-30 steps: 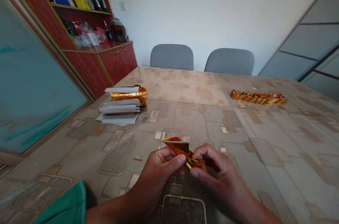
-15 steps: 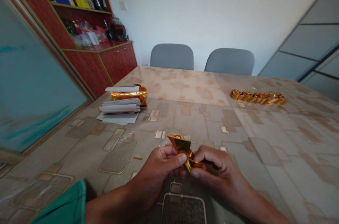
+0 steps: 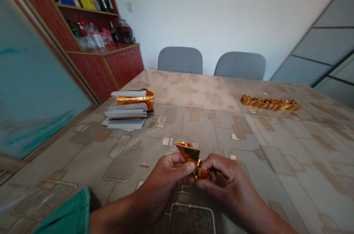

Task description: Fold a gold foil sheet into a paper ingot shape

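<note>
A piece of shiny gold foil paper (image 3: 189, 152), folded to a flared end, is held between my two hands over the near part of the table. My left hand (image 3: 174, 171) pinches its middle, thumb on top. My right hand (image 3: 221, 173) closes its thumb and bent fingers around the lower right end, partly hiding it. At the left lies a stack of white-backed gold foil sheets (image 3: 125, 114), with a curled gold foil piece (image 3: 131, 100) behind it. A row of folded gold foil pieces (image 3: 269, 102) lies at the far right.
The table (image 3: 193, 127) has a patterned cover, with a small orange scrap (image 3: 144, 166) left of my hands. Two grey chairs (image 3: 179, 59) stand behind its far edge. A red wooden cabinet (image 3: 123, 64) with bottles and boxes is at the left.
My right thumb and fingers have shifted slightly at the lower end of the gold foil paper, which looks more bent there. My left hand keeps its pinch.
</note>
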The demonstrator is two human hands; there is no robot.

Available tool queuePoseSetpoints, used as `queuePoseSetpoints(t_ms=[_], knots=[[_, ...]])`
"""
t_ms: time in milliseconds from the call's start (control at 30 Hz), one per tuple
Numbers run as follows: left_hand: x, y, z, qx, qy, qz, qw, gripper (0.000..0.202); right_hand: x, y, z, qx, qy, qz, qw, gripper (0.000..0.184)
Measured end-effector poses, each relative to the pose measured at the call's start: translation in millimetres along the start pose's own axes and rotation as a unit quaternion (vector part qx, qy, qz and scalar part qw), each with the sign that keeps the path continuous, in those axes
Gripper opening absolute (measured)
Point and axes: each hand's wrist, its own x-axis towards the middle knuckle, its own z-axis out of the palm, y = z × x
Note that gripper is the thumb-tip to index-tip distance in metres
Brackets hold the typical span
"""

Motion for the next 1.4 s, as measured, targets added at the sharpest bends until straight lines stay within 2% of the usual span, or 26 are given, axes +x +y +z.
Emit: queuePoseSetpoints(t_ms=[133, 267, 400, 600, 733, 900, 1100, 1267, 1400], knots=[[-1.6, -0.1, 2.0, 0.005, 0.042, 0.011, 0.999, 0.022, -0.3, 3.5, 5.1, 0.0, 0.009, -0.005, 1.0, 0.006], [-1.7, -2.1, 3.6, -0.004, 0.044, 0.031, 0.999, 0.022, 0.1, 6.9, 8.0, 0.016, 0.015, 0.004, 1.0, 0.006], [-0.3, -5.3, 2.2, 0.009, 0.037, 0.028, 0.999, 0.025, -1.1, 5.3, 7.0, -0.033, 0.012, -0.008, 0.999, 0.009], [0.9, -7.1, -0.4, 0.052, 0.067, 0.015, 0.996, 0.03, 0.2, 1.2, 4.7, -0.112, 0.025, -0.049, 0.992, 0.01], [1.0, -6.0, -0.8, 0.043, 0.04, 0.01, 0.998, 0.029, 0.3, 2.4, 5.0, -0.103, 0.025, -0.035, 0.994, 0.014], [2.0, -5.7, -1.7, 0.031, 0.027, 0.001, 0.999, 0.027, -0.2, 1.5, 7.5, -0.143, 0.039, -0.07, 0.986, 0.021], [3.6, -4.6, -1.2, 0.031, 0.032, 0.023, 0.999, 0.026, 0.2, 1.7, 7.6, -0.093, 0.06, -0.011, 0.994, 0.018], [5.4, -6.6, -2.5, 0.038, 0.017, 0.015, 0.999, 0.026, 0.4, 3.1, 10.2, -0.107, 0.081, -0.032, 0.99, 0.022], [4.8, -7.9, -4.7, 0.037, 0.035, 0.022, 0.998, 0.026, 0.2, -0.1, 6.3, -0.041, 0.05, -0.006, 0.998, 0.017]])
